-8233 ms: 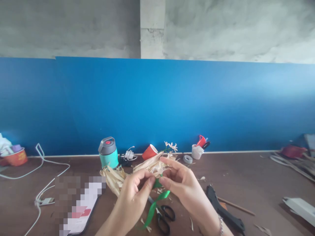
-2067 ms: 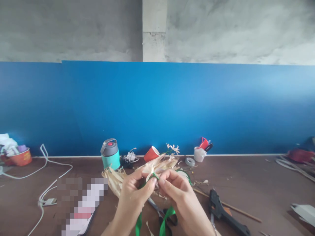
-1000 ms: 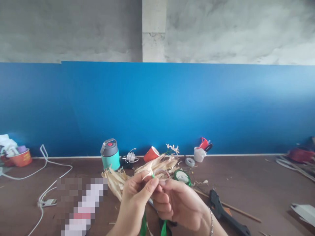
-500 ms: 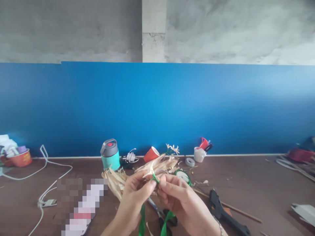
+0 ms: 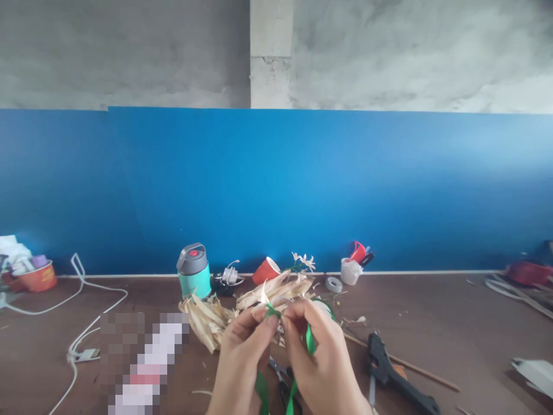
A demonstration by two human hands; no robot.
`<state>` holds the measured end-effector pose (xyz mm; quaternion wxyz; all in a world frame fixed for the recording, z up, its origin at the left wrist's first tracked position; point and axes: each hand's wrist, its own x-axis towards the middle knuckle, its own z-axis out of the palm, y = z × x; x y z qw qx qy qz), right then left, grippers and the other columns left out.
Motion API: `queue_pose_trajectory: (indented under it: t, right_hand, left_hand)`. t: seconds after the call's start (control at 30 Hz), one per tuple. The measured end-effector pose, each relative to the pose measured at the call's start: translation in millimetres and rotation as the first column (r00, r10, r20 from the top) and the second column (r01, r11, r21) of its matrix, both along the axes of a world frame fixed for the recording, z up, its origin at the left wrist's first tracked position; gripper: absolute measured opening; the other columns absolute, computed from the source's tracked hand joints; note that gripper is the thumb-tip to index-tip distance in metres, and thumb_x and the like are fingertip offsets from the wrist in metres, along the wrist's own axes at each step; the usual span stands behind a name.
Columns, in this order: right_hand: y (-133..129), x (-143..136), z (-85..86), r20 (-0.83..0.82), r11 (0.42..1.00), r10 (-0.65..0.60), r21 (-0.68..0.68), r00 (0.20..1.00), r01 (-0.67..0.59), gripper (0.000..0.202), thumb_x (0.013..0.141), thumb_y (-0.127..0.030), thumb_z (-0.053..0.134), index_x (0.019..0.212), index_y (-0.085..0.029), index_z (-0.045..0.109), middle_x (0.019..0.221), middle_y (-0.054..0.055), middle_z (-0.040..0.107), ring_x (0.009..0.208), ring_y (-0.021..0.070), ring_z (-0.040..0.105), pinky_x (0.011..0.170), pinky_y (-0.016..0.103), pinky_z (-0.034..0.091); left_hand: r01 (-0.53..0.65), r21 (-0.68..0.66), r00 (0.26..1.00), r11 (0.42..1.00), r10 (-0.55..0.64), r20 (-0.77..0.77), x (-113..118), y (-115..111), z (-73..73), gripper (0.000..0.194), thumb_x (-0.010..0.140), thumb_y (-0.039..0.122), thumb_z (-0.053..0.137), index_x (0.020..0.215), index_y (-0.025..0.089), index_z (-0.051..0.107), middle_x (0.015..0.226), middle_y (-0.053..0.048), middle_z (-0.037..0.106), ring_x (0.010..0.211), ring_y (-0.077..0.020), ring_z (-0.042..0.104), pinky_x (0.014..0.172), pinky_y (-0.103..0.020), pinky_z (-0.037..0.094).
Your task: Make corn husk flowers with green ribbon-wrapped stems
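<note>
While both hands meet at the lower center of the frame, the step in hand appears to be working a green ribbon (image 5: pixel 272 311) around the base of a small pale petal piece (image 5: pixel 263 295). The left hand (image 5: pixel 239 351) pinches the ribbon and base between thumb and fingers; the right hand (image 5: pixel 330 351) has its fingertips drawn narrow on the ribbon just beside. Handling this seems to call for a steady left pinch and light, even tension from the right. The petals rise above the fingertips, and loose green lengths hang below, over the scissors (image 5: pixel 281 372). Dried husks (image 5: pixel 207 323) lie beyond the hands.
</note>
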<state>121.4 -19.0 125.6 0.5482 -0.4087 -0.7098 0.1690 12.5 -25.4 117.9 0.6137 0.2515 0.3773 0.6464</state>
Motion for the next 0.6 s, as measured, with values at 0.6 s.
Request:
queue_pose_trajectory:
  t: [0.6]
  right_hand:
    - [5.8,-7.9,-7.9,0.164,0.927,-0.152,0.365,0.975,0.084,0.016,0.083,-0.007,0.045,0.075,-0.021,0.047,0.066,0.002,0.052,0.061,0.0161,0.050,0.057,0.027,0.039]
  left_hand:
    - [-0.123,0.143,0.989,0.982,0.133,-0.058,2.0,-0.8,2.7,0.015,0.061,0.028,0.079,0.066,0.017,0.071,0.059,-0.001,0.068,0.069,-0.0179,0.064,0.072,-0.027,0.049]
